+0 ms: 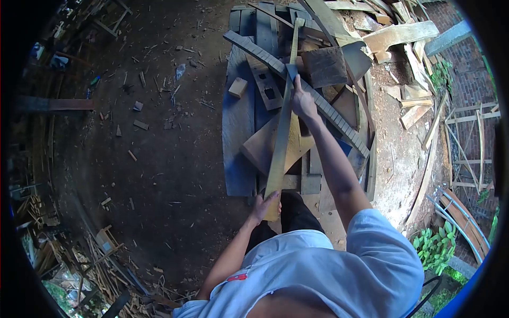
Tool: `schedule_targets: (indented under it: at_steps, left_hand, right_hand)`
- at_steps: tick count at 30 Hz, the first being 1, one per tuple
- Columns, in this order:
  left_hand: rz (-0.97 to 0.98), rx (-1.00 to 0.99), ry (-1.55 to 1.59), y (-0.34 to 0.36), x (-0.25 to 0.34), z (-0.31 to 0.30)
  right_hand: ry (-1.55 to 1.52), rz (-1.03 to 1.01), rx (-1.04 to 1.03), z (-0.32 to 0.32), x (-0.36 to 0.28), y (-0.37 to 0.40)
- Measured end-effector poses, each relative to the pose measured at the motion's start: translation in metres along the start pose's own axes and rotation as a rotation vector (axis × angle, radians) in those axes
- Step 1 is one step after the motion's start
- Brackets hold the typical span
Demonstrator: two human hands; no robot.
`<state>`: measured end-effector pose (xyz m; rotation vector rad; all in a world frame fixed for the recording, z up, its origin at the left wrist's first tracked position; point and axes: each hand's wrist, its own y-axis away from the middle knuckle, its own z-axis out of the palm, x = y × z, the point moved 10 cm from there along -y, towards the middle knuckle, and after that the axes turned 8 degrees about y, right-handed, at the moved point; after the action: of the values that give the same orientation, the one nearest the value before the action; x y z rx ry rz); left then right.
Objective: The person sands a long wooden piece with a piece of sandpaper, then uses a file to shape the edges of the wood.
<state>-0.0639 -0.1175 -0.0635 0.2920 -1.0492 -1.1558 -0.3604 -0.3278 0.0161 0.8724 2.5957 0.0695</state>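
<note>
A long pale wooden strip (287, 119) runs from my body toward the far end of the workbench. My left hand (261, 208) is closed around its near end, just in front of my legs. Farther along, my right hand (304, 103) is closed beside the strip with its index finger pointing forward. A small blue-grey flat piece (291, 71) shows at that fingertip, against the strip; its kind is unclear. Beneath crosses a narrow wooden bar (335, 117) with evenly spaced cross marks. Sawdust (298, 144) lies on a board under the strip.
The plank workbench (237, 119) carries a wood block (238, 87), a piece with square holes (268, 87) and a dark square block (324, 67). Offcuts (405, 40) pile up at the far right. Wood scraps (141, 124) litter the ground at left.
</note>
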Motion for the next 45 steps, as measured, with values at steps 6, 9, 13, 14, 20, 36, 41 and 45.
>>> schedule_targets:
  at_steps: [6,9,13,14,20,36,41,45]
  left_hand:
    - [0.011,-0.012,-0.021,-0.003,0.001,0.001]
    - [0.002,-0.012,-0.06,-0.001,0.002,0.0]
    - [-0.125,-0.163,0.077,-0.006,-0.015,-0.003]
    - [-0.132,-0.162,0.078,0.001,-0.013,-0.004]
    - [-0.328,-0.3,0.331,0.034,-0.041,0.002]
    - [-0.181,-0.138,0.238,-0.001,-0.024,-0.01]
    - [-0.197,-0.105,0.209,-0.011,-0.026,-0.017]
    - [-0.146,-0.09,0.285,-0.013,-0.03,-0.015]
  right_hand:
    - [0.006,0.015,-0.015,0.001,0.0,-0.042]
    - [0.015,-0.044,-0.024,0.011,0.002,0.041]
    - [-0.052,-0.092,-0.172,0.022,-0.008,0.185]
    - [-0.087,-0.105,-0.157,0.026,-0.008,0.211]
    - [-0.14,-0.044,-0.097,0.019,-0.004,0.197]
    - [-0.075,-0.125,-0.201,0.048,-0.011,0.35]
    - [-0.108,-0.122,-0.176,0.052,-0.017,0.371]
    - [-0.162,-0.099,-0.213,0.052,-0.022,0.379]
